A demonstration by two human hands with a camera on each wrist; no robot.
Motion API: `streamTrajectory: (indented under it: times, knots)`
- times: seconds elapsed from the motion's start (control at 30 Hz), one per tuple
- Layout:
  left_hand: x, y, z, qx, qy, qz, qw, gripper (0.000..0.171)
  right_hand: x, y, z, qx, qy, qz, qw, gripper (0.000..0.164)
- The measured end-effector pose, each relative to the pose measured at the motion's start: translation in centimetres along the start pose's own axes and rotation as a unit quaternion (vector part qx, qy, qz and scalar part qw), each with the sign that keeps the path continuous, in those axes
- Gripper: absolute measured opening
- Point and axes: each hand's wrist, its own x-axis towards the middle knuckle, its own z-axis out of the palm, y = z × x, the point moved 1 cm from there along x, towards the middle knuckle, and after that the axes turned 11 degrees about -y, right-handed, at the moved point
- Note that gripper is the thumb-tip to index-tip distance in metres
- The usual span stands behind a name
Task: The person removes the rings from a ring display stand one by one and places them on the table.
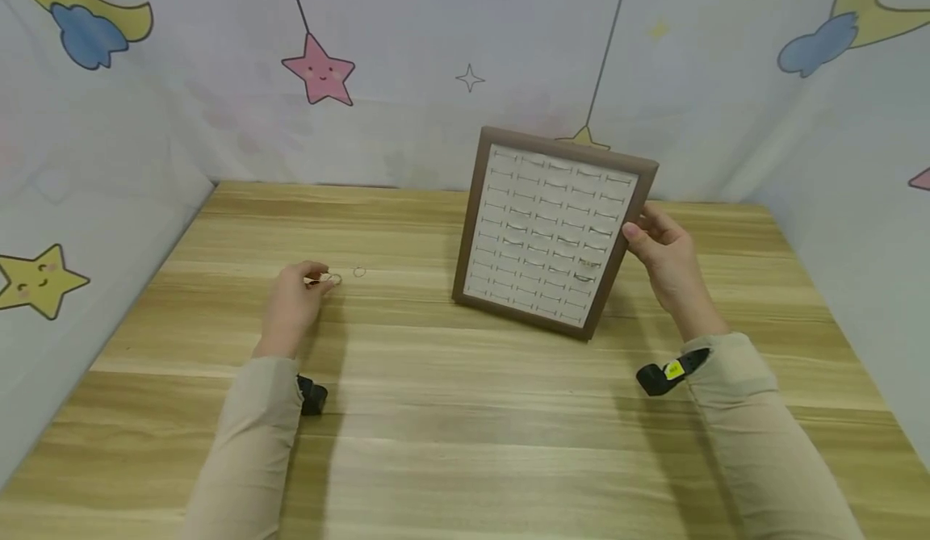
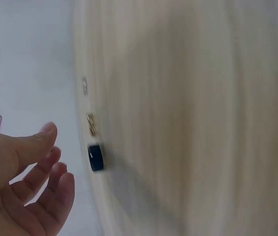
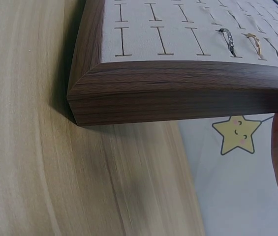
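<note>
A ring display board (image 1: pixel 541 237) with a brown wood frame leans back on the table, its white pad lined with slots. My right hand (image 1: pixel 664 253) grips its right edge, thumb in front and fingers behind. Near the board's border, the right wrist view shows a dark silver ring (image 3: pixel 229 41) and a gold ring (image 3: pixel 254 43) in slots. On the table at left, my left hand (image 1: pixel 292 302) hovers by several loose rings, fingers loosely bent. The left wrist view shows a black ring (image 2: pixel 95 157), a twisted gold one and a silver ring (image 2: pixel 85 86), with nothing between thumb and fingers.
The wood-grain table (image 1: pixel 450 435) ends at a pale cloth backdrop (image 1: pixel 407 64) printed with stars and moons, which also runs along both sides. A black wrist camera (image 1: pixel 661 377) sits at the right cuff, another at the left cuff.
</note>
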Motion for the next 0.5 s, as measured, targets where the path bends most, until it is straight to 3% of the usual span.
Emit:
streamTrajectory:
  times: [0.23, 0.5]
  knots:
    - [-0.7, -2.2, -1.0, 0.041, 0.012, -0.026, 0.9987, 0.034, 0.0, 0.0, -0.1, -0.001, -0.002, -0.003, 1.000, 0.026]
    - [-0.8, -3.3, -1.3, 0.092, 0.001, -0.031, 0.9953, 0.033, 0.0, 0.0, 0.0, -0.003, -0.002, 0.000, 1.000, 0.026]
